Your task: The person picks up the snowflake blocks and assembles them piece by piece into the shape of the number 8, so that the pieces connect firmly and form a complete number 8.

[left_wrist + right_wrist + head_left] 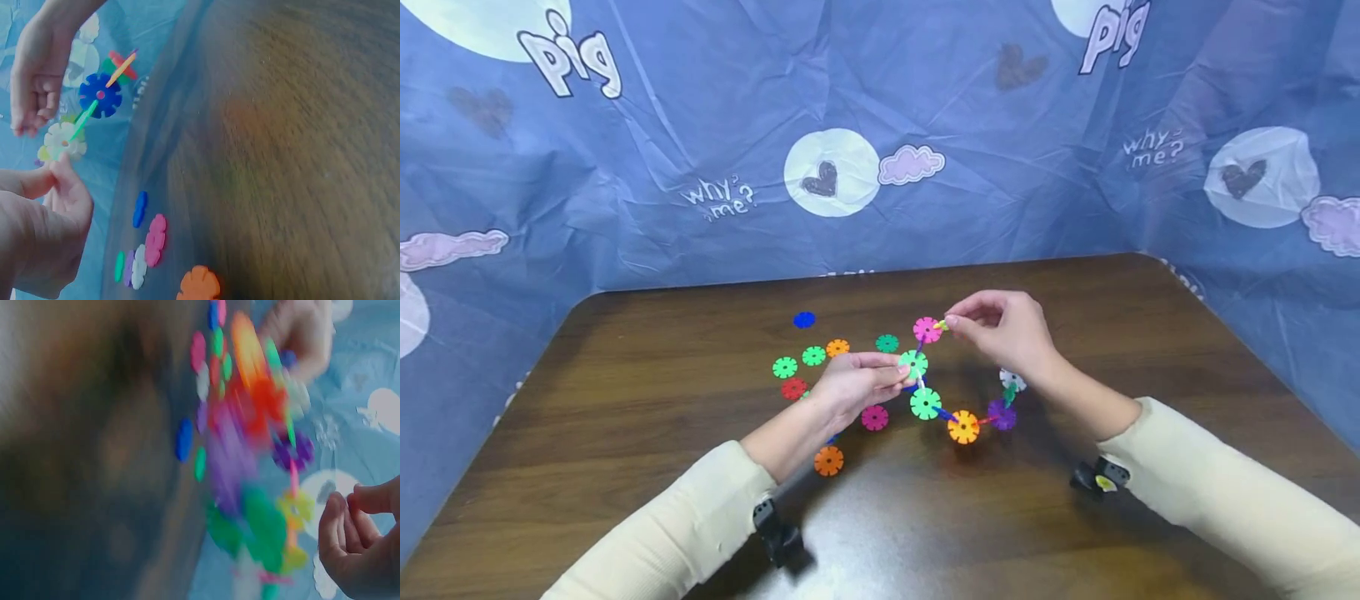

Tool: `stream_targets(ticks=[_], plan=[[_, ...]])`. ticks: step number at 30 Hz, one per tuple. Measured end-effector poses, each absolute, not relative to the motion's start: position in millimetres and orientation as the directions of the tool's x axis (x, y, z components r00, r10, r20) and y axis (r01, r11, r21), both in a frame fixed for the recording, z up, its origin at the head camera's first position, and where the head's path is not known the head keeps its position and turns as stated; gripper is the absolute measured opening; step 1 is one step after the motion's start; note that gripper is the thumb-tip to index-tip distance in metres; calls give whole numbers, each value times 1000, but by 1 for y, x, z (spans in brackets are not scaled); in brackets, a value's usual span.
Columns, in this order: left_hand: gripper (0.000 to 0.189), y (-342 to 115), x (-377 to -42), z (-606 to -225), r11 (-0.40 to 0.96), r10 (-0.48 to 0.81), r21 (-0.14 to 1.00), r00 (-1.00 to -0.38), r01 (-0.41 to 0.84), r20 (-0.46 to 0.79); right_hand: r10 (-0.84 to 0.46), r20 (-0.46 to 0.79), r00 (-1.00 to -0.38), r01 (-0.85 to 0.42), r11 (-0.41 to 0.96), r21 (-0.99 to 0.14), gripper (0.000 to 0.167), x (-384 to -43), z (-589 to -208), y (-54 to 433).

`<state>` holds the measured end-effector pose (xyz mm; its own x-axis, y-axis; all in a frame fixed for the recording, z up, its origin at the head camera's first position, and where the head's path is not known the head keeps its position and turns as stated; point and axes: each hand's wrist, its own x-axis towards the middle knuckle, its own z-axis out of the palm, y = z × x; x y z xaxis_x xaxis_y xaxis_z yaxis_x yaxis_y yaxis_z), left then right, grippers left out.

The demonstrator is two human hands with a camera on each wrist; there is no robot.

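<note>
A chain of notched plastic snowflake discs hangs between the two hands in the head view. My left hand [861,385] pinches a light green disc [913,364] near the chain's upper left. My right hand [1011,332] holds a small yellow disc [942,325] edge-on at its fingertips, against the pink disc [927,330]. Below, the chain curves through another green disc [925,404], an orange disc [963,427] and a purple disc [1002,415], up to a white disc [1012,380] under the right wrist. In the right wrist view the nearest discs are blurred.
Loose discs lie on the brown wooden table [662,400] to the left, among them a blue disc [804,320], a red disc [793,388], a magenta disc [875,417] and an orange-brown disc [829,461]. A blue printed cloth [722,108] hangs behind the table.
</note>
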<state>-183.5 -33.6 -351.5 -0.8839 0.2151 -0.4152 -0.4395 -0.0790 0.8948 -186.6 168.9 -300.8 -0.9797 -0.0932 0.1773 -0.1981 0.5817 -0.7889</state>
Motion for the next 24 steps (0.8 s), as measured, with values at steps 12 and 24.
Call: stream_targets(ticks=[12, 24], plan=[[26, -25, -170, -347, -165, 246, 886, -888, -433, -388, -260, -361, -895, 295, 260, -919, 40, -177, -321, 162], [29, -31, -187, -351, 48, 266, 941, -904, -334, -335, -233, -438, -868, 391, 222, -893, 42, -182, -328, 169]])
